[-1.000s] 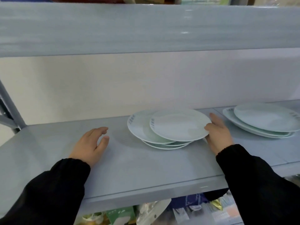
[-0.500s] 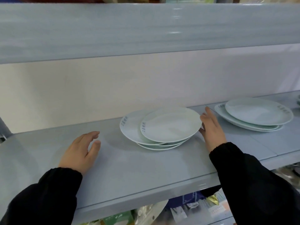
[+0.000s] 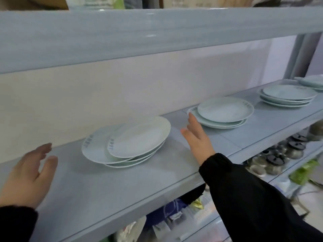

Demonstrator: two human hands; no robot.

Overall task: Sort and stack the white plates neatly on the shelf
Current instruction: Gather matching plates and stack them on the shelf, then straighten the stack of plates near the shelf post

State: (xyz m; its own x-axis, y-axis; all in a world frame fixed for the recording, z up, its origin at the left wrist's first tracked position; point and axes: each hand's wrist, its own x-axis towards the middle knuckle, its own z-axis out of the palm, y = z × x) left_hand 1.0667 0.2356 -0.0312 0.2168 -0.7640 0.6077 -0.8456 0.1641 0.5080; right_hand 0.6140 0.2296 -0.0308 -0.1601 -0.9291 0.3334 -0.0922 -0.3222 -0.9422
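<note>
Pale blue shelf (image 3: 104,186) carries a skewed near stack of white plates (image 3: 125,142), a middle stack (image 3: 223,112), a far stack (image 3: 286,95).

Long black sleeves (image 3: 244,198) cover both arms to the wrists.

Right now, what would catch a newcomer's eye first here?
White plates sit in piles along the grey shelf: an untidy, slid-apart near pile at centre, a middle pile and a far pile to its right. The open left hand is left of the near pile; the open right hand stretches toward the middle pile.
</note>
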